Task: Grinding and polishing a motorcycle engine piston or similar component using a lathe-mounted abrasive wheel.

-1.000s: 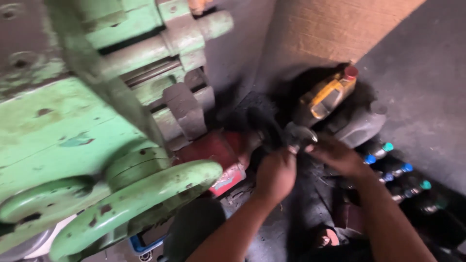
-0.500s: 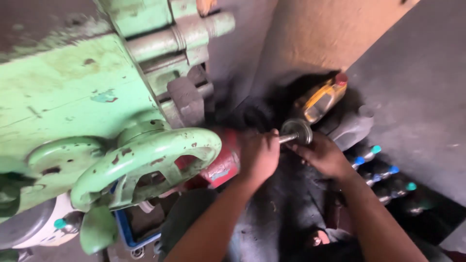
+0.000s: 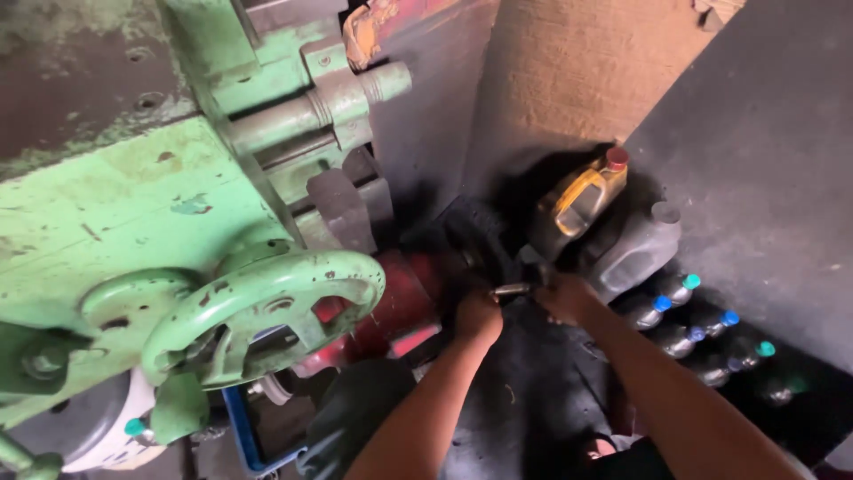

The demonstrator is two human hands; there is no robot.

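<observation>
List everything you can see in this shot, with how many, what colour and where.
Machine: one, worn green, left.
Handwheel: one, green, on machine front.
Red cylinder: one, lying below handwheel.
Metal rod: one, silvery, between the hands.
Yellow jug: one, red cap, centre right.
Grey jug: one, beside yellow jug.
Small bottles: several, blue and teal caps, right floor.
Blue crate: one, bottom left, partly hidden.
Left hand: at rod, grip unclear.
Right hand: at rod, grip unclear.
</observation>
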